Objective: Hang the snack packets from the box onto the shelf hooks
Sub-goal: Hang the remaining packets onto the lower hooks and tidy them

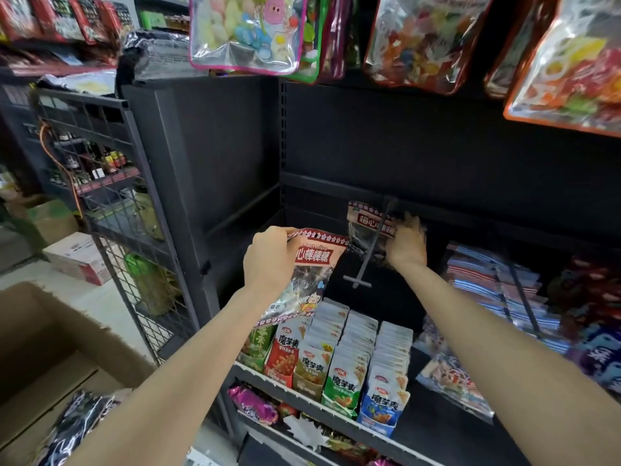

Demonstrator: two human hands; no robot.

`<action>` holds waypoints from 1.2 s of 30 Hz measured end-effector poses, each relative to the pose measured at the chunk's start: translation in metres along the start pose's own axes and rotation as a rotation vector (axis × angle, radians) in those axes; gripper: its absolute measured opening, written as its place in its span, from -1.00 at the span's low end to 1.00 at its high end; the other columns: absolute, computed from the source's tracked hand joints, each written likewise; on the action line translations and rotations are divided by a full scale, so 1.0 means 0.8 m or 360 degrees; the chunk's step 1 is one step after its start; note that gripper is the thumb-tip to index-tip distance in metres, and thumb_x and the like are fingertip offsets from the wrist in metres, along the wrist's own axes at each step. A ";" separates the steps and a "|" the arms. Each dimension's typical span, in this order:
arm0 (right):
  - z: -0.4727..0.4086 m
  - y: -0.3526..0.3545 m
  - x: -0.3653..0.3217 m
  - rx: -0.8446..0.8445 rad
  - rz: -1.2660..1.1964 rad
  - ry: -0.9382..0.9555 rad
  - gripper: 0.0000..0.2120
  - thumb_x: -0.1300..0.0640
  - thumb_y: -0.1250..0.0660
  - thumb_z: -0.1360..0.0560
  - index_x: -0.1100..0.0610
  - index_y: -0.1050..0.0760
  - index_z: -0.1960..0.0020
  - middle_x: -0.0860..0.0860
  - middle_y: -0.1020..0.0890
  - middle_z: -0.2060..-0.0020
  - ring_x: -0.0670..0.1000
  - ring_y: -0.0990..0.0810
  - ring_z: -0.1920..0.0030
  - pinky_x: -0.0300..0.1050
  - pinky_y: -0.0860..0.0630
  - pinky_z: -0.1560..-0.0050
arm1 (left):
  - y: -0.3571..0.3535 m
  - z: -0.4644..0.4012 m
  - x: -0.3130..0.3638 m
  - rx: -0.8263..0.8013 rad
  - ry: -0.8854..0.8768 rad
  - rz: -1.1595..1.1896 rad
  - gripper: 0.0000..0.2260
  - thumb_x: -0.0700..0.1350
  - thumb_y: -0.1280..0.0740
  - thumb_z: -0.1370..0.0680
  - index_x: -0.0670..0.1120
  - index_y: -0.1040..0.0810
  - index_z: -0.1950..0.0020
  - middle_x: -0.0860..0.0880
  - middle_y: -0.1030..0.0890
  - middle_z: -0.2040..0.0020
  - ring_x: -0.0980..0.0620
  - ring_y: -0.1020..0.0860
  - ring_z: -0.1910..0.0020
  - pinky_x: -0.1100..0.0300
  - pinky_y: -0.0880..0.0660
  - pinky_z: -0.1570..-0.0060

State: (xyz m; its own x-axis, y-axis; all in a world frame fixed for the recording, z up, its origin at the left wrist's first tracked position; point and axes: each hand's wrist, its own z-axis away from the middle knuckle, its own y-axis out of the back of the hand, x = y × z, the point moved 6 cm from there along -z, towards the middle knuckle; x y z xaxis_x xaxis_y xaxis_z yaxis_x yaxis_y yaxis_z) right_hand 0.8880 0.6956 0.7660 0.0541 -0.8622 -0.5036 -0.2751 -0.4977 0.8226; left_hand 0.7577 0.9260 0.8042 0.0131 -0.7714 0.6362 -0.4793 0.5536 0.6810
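Head view, both arms reaching into the dark shelf bay.

Right hand (405, 243): fingers curled round the top of a snack packet (364, 227) that sits on the shelf hook (373, 243). Hand is blurred; grip looks closed on the packet's right upper edge, fingertips not resolvable. The hook rod passes across the packet's front, so the packet appears threaded on and pushed toward the back wall. Judgement: it is held at the top because the hang hole is there, and sliding it back frees rod length for the next one.

Left hand (268, 257): grip closed on a second packet (312, 267), fingers wrapped over its upper left corner. Packet hangs down from the hand, printed face toward the camera, hang hole visible near the top edge and uncovered. Judgement: the corner hold keeps the hole free for threading. This packet lies left of and below the hook's front end, near it but not touching.

Cardboard box (43, 331) at lower left, open; more packets (80, 418) of the same dark print lie in it, well apart from both hands.

Below the hook: rows of small pouches (346, 358) upright on a lower shelf. Clear candy bags (248, 31) hang above.

Stage estimate: one packet hung, one waiting, more remaining.
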 end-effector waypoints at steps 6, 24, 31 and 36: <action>0.113 0.008 0.003 0.0102 -0.0859 -0.0192 -0.66 0.45 -0.13 -0.50 0.17 -0.57 -0.07 0.00 -0.58 0.01 -0.05 -0.53 -0.04 -0.23 -0.42 -0.08 | -0.005 0.017 -0.034 -0.0243 -0.0018 0.0242 -0.81 -0.04 -0.29 -0.57 -0.04 -0.64 -0.10 0.00 -0.64 0.22 0.09 -0.58 0.28 0.26 -0.47 0.31; 0.188 0.038 0.001 -0.0022 -0.0960 -0.0141 -0.93 0.14 -0.41 -0.47 0.14 -0.63 0.14 0.02 -0.66 0.21 0.02 -0.65 0.14 -0.14 -0.57 0.11 | -0.065 0.065 -0.014 -0.0509 0.0258 0.0745 -0.78 -0.04 -0.43 -0.47 -0.20 -0.64 0.04 -0.10 -0.68 0.14 -0.01 -0.64 0.13 0.07 -0.57 0.05; 0.182 0.036 -0.004 0.0051 -0.0728 -0.0090 -0.87 0.10 -0.37 -0.50 0.13 -0.65 0.09 -0.01 -0.66 0.18 -0.04 -0.62 0.13 -0.08 -0.57 0.05 | -0.071 0.057 -0.019 -0.0459 0.0305 0.0700 -0.73 -0.02 -0.42 -0.48 -0.22 -0.63 -0.01 -0.13 -0.68 0.10 -0.04 -0.64 0.10 0.07 -0.56 0.02; 0.178 0.039 -0.008 0.0097 -0.0558 -0.0023 -0.86 0.07 -0.34 -0.53 0.10 -0.64 0.03 -0.01 -0.66 0.12 -0.04 -0.61 0.12 -0.06 -0.57 0.12 | -0.073 0.050 -0.013 -0.0441 0.0221 0.0573 -0.75 0.00 -0.41 -0.48 -0.16 -0.61 -0.02 -0.10 -0.67 0.07 -0.04 -0.63 0.06 0.02 -0.56 -0.01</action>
State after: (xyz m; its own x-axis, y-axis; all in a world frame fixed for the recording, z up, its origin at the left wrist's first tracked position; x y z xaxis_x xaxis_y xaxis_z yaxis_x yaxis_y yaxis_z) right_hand 0.7426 0.6988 0.7573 0.1421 -0.6383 -0.7565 -0.2988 -0.7563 0.5820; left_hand 0.7507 0.8890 0.7432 0.0152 -0.4764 0.8791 -0.2232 0.8554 0.4674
